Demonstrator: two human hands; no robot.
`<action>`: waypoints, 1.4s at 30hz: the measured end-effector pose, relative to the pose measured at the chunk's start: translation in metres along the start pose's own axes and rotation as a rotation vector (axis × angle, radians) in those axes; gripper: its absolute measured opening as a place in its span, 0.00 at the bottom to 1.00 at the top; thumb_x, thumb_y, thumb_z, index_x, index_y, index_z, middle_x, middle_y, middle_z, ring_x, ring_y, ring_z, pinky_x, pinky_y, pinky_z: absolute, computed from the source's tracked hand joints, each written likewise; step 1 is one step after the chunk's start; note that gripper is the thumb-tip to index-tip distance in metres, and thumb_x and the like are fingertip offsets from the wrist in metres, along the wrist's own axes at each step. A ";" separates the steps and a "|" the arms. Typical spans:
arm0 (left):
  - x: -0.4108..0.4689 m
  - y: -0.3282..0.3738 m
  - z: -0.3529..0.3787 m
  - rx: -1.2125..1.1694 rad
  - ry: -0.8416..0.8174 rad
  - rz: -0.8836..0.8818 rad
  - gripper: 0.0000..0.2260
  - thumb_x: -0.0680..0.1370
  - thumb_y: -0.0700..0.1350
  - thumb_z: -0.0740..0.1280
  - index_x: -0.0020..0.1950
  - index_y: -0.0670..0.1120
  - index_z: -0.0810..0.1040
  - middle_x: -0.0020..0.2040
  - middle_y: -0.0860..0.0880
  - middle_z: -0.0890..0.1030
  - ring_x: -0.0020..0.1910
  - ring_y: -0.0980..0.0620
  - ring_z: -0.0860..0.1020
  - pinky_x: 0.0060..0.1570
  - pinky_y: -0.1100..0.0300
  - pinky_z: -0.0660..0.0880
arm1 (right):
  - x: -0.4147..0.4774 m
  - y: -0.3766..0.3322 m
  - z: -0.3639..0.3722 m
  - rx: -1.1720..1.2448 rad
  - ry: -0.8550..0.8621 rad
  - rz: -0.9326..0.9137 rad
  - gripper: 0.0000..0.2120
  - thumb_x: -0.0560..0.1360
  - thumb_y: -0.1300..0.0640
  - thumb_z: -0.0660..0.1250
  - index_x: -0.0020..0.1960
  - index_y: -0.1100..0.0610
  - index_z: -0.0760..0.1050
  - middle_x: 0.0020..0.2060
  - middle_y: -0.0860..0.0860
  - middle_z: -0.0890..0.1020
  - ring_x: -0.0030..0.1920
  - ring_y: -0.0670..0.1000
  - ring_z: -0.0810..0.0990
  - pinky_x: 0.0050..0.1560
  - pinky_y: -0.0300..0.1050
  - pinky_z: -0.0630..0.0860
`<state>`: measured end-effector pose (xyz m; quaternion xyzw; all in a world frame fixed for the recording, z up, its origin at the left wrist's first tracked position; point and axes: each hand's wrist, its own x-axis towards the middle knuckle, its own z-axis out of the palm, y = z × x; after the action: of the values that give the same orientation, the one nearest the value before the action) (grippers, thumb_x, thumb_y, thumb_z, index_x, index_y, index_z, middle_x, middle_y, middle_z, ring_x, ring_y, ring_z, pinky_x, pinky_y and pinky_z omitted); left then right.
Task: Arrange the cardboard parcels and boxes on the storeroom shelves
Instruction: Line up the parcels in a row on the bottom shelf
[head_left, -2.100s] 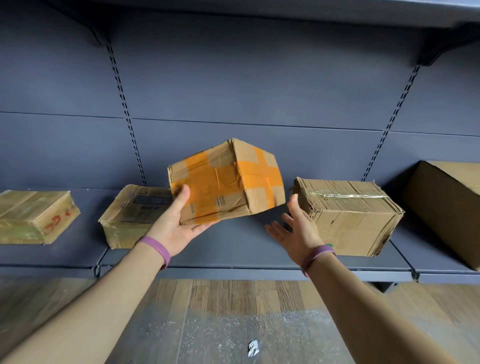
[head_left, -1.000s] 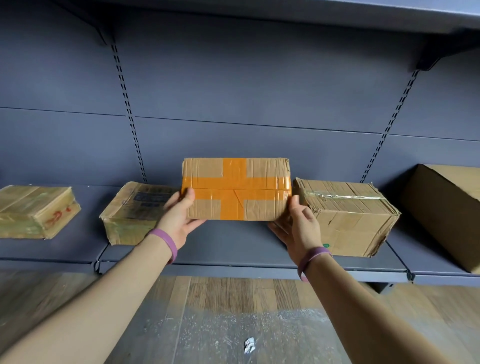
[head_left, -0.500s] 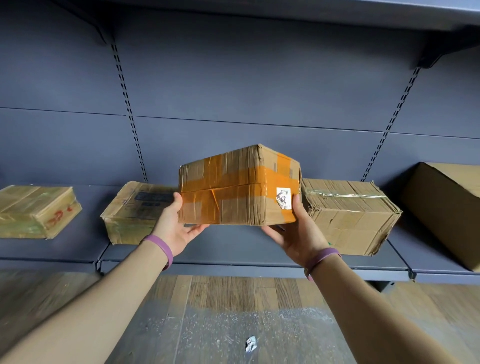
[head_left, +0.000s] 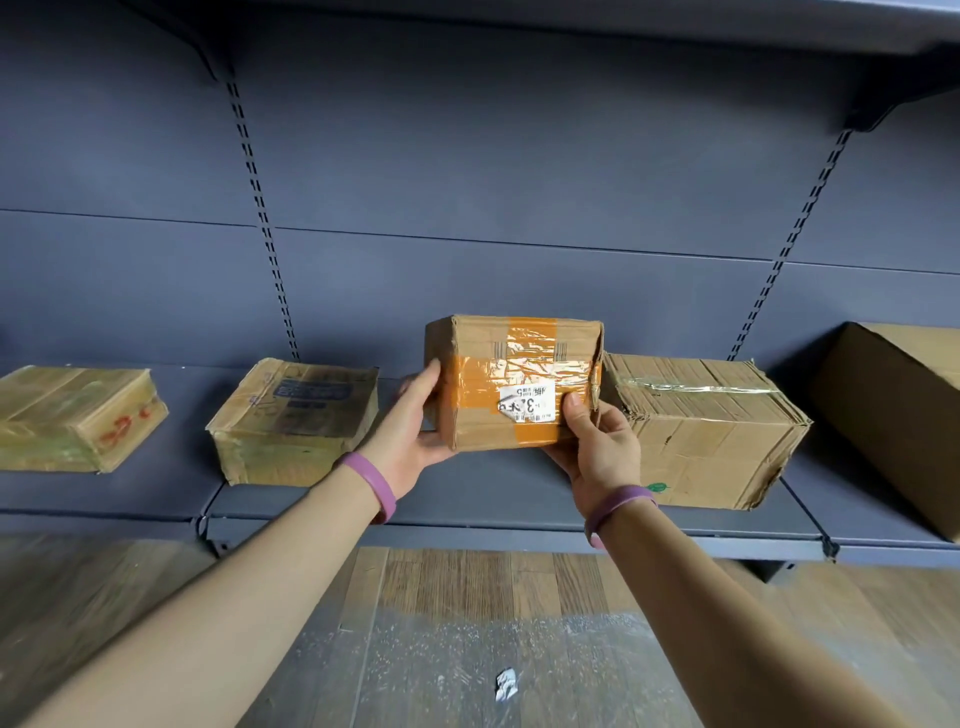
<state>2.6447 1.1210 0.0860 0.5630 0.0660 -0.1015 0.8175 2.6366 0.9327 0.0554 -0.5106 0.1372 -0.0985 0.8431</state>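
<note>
A cardboard box with orange tape (head_left: 514, 364) and a white label is held just above the grey shelf (head_left: 498, 499), its narrow labelled end facing me. My left hand (head_left: 410, 431) grips its left side and bottom edge. My right hand (head_left: 597, 447) holds the lower right corner, thumb on the front face by the label. The box sits close against a worn brown box (head_left: 701, 431) on its right. A flatter taped box (head_left: 296, 421) lies on the shelf to the left, with a gap between.
Another flat box with red marks (head_left: 78, 415) lies far left on the adjoining shelf. A large plain box (head_left: 904, 410) stands at the far right. An upper shelf (head_left: 675, 26) overhangs. Below are wooden floor and a scrap of paper (head_left: 506, 686).
The orange-taped box has been turned in my hands, from its long side facing me to its labelled end facing me, and it now sits lower, close to the shelf and the right box.
</note>
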 end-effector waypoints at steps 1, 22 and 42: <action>-0.001 0.000 0.001 0.011 -0.048 -0.013 0.21 0.78 0.61 0.65 0.68 0.54 0.74 0.59 0.50 0.83 0.60 0.45 0.81 0.61 0.44 0.78 | 0.001 0.000 0.000 0.012 0.011 -0.002 0.07 0.79 0.60 0.68 0.56 0.61 0.75 0.44 0.56 0.84 0.43 0.53 0.84 0.47 0.53 0.84; 0.003 -0.008 -0.042 -0.274 -0.018 -0.052 0.27 0.71 0.53 0.71 0.68 0.46 0.74 0.60 0.42 0.84 0.62 0.42 0.81 0.57 0.47 0.80 | 0.012 0.007 -0.023 -0.002 0.080 0.240 0.41 0.73 0.40 0.71 0.79 0.48 0.55 0.70 0.50 0.66 0.69 0.67 0.70 0.58 0.67 0.78; 0.004 -0.001 -0.028 0.263 0.033 -0.058 0.44 0.63 0.63 0.74 0.76 0.52 0.66 0.73 0.48 0.72 0.72 0.42 0.69 0.68 0.35 0.69 | 0.004 0.002 -0.014 -0.051 0.078 -0.007 0.16 0.72 0.63 0.75 0.53 0.56 0.69 0.52 0.58 0.82 0.58 0.62 0.82 0.58 0.64 0.79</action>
<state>2.6486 1.1468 0.0743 0.6648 0.0818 -0.1239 0.7322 2.6354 0.9206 0.0470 -0.5283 0.1708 -0.1178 0.8233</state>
